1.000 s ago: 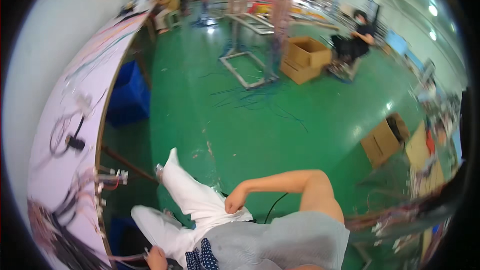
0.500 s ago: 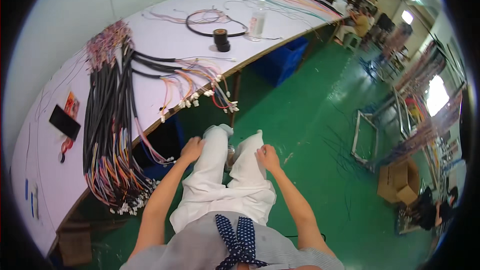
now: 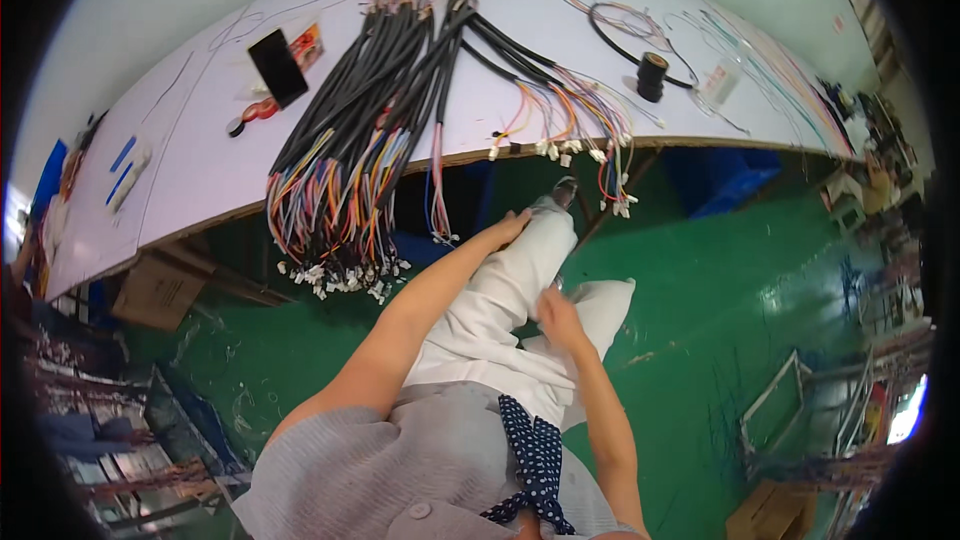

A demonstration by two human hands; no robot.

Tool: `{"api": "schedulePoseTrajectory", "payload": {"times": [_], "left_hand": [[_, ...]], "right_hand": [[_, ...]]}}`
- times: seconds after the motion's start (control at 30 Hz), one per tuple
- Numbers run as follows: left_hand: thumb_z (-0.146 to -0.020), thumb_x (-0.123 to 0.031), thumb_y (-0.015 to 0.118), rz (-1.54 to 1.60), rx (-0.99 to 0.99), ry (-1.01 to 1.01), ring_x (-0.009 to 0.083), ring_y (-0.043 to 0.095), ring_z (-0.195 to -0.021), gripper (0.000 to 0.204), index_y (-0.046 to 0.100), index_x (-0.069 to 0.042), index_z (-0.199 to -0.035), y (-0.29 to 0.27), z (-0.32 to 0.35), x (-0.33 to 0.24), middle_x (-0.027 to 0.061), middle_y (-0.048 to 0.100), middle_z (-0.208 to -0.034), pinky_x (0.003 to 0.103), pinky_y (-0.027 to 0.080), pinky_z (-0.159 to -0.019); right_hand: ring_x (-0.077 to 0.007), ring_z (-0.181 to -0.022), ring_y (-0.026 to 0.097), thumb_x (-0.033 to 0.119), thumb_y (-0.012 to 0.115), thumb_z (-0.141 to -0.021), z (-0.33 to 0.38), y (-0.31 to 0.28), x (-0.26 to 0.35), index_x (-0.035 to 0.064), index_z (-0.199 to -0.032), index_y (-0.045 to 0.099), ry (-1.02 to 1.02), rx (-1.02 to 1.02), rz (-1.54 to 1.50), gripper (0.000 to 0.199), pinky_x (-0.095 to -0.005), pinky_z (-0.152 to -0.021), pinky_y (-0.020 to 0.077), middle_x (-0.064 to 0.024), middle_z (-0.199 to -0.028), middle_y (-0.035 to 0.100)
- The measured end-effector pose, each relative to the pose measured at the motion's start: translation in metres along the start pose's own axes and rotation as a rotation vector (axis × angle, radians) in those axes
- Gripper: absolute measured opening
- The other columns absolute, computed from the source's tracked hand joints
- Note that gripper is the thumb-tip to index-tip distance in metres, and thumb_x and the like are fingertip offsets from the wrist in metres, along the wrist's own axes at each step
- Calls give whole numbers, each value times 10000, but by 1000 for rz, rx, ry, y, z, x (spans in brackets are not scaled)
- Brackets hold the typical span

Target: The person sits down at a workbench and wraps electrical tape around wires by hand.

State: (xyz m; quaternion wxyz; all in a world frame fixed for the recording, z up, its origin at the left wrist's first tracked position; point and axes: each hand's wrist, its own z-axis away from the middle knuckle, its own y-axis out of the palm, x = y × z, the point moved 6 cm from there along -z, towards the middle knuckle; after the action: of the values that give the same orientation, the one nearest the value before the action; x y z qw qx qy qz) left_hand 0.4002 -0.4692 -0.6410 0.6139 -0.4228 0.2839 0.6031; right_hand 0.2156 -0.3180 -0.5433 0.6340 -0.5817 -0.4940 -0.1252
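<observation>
My left hand lies against the outer side of my white trouser leg, near the knee, with nothing visible in it. Over the other thigh is my right hand; it is smeared by motion and its fingers are hard to make out. Ahead of my left hand, a large bundle of black-sleeved wire harnesses drapes over the table edge, its coloured wires and white connectors hanging down. Beside it, a smaller group of harnesses ends in white connectors at the edge.
On the white table lie a black phone, red tape rolls, black tape rolls, a clear bottle and blue pens. Below stand a blue bin and a cardboard box. Metal racks flank the green floor.
My view and body have turned left toward the table, so the harness bundle now sits more centrally. My right hand has shifted inward from the outer knee to over the thighs.
</observation>
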Motion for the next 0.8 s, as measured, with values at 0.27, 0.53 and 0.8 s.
{"api": "schedulePoseTrajectory", "payload": {"times": [0.27,0.53,0.8], "left_hand": [[-935,-370,413,-376,39,486,390,614,-937,455,642,17,-1005,-26,63,-9,262,625,-1005,443,472,-821],[-905,-284,503,-1121,211,430,315,620,-730,188,564,-106,-923,-74,368,-28,137,618,-754,432,463,-641],[-895,-211,556,-455,237,481,278,595,-661,152,589,-63,-901,-73,409,-45,116,611,-726,372,450,-608]], "right_hand": [[-351,-698,556,155,558,-833,15,-7,39,22,-821,545,305,36,-205,134,-422,-636,450,-170,-755,595],[-280,-710,612,164,592,-816,47,1,120,13,-797,602,-336,907,131,152,-390,-636,470,-148,-773,634],[-162,-1024,546,299,667,-852,-130,-7,164,-35,-1177,504,37,-269,-717,493,-281,-895,415,-110,-1096,590]]}}
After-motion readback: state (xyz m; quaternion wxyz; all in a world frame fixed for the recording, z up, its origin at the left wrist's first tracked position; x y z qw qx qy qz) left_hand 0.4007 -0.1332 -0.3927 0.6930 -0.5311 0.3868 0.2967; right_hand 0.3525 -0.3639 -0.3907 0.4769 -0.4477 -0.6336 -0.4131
